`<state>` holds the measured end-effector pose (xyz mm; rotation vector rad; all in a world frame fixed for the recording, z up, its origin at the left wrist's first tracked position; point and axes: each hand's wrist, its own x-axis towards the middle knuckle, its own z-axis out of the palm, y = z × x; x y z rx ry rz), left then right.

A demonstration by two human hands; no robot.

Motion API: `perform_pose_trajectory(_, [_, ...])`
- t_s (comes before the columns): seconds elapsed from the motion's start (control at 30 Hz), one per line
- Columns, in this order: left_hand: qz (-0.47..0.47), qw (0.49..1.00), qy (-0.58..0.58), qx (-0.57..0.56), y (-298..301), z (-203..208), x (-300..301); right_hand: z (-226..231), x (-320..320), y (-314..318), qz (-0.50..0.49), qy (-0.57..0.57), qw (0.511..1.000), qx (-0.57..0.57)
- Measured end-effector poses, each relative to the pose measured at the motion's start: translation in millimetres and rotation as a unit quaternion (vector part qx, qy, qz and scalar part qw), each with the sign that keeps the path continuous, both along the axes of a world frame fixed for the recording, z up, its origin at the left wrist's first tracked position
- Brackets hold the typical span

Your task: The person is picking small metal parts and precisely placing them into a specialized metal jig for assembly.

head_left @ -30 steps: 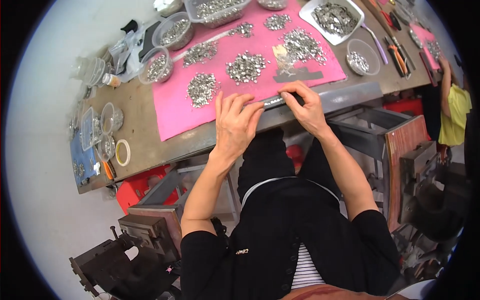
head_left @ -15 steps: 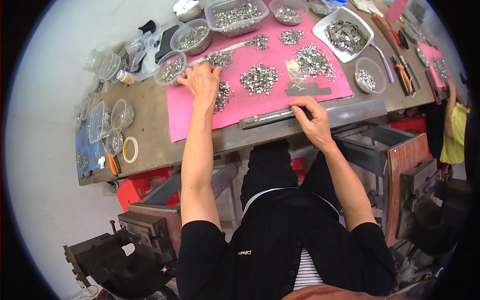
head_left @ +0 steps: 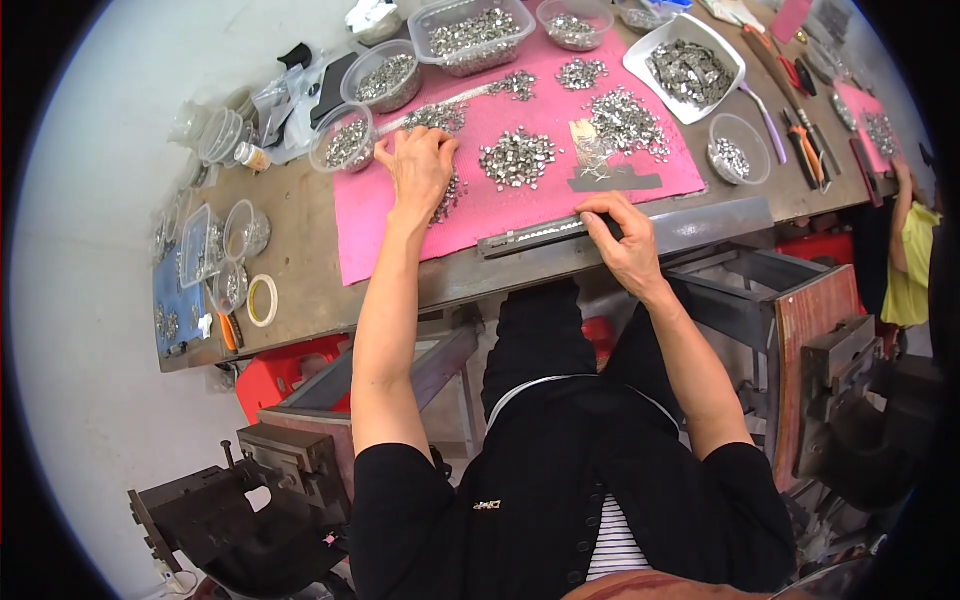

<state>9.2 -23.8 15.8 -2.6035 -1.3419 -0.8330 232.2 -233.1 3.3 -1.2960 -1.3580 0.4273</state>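
Note:
My left hand is over the left part of a pink sheet, palm down. Its bent fingers are apart, with the tips by a pile of small silvery metal pieces; whether a tiny piece lies under them is hidden. Another pile shows partly beside its wrist. At the sheet's front edge, my right hand has thumb and fingers closed on the dark end of a narrow metal rail. A row of small bright pieces runs along that rail. Beneath its right end lies a flat steel strip.
More metal piles cover the sheet. Clear tubs of pieces stand along its left and back, with a white tray at the back right. Pliers lie right, a tape roll left. Someone in yellow is at far right.
My left hand has moved slightly right, away from the small round tub and over the piles. My right hand stays on the rail.

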Motion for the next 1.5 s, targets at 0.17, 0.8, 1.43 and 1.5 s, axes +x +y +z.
perform_pose_trajectory(0.17, [-0.028, 0.999, 0.002, -0.023, 0.4, 3.7, 1.4, -1.0, 0.7, -2.9, -0.004, 0.001, 1.0, -0.007])
perform_pose_trajectory(0.8, [-0.223, 0.943, -0.156, -0.191, -137.9, 21.6, 36.3, -2.3, 2.2, -1.1, 0.011, -0.013, 1.0, -0.012])
perform_pose_trajectory(1.43, [-0.19, 0.975, -0.111, -0.018, -148.4, 3.0, 47.1, -23.1, -6.5, -0.1, -0.015, 0.018, 0.999, 0.029])
perform_pose_trajectory(1.5, [-0.193, 0.975, -0.111, -0.011, -150.6, 0.5, 46.5, -24.0, -7.0, -0.7, -0.002, 0.018, 1.0, 0.019])
